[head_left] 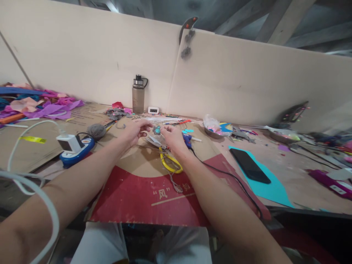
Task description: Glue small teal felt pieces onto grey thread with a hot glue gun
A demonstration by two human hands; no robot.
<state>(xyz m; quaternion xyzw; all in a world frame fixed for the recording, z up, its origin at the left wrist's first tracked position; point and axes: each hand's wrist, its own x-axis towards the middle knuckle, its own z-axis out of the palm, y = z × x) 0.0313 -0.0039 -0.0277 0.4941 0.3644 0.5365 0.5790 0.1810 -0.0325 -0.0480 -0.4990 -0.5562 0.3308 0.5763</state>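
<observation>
Over the cardboard, my right hand (173, 138) pinches a small grey felt-like piece with a teal middle (157, 130) at its fingertips. My left hand (137, 132) hovers just left of that piece, its fingers bent but apart, with nothing seen in them. Yellow-handled scissors (176, 169) lie below my right hand, their blades partly hidden. Grey yarn (177, 187) trails beneath the handles. A blue glue gun (187, 140) sits close behind my right wrist, partly covered, its black cord running right.
A red-and-tan cardboard sheet (123, 201) covers the table in front. A power strip (77, 152) and grey yarn ball (96, 131) lie left. A bottle (138, 96) stands behind. Rightward are a phone (249, 165) on teal sheet, a bowl (213, 135) and a magenta tool (328, 181).
</observation>
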